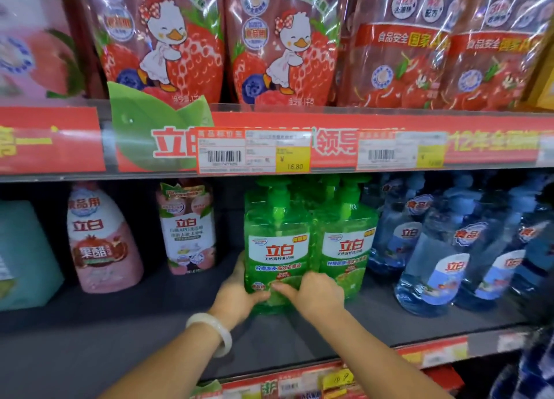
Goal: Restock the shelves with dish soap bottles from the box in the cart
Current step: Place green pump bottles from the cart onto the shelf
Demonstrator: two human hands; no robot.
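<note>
A green pump bottle of dish soap (277, 249) stands upright on the dark middle shelf (120, 332). My left hand (239, 293) wraps its lower left side, thumb across the front. My right hand (314, 293) grips the bottle's lower right front, fingers curled on the base. A second green bottle (347, 246) stands touching it on the right, with more green pump tops behind. The box and cart are out of view.
Blue dish soap bottles (443, 255) crowd the shelf's right. Two pink bottles (103, 240) (189, 228) and a teal box (24, 255) stand to the left. Red strawberry refill pouches (284, 45) fill the upper shelf above price tags (254, 150).
</note>
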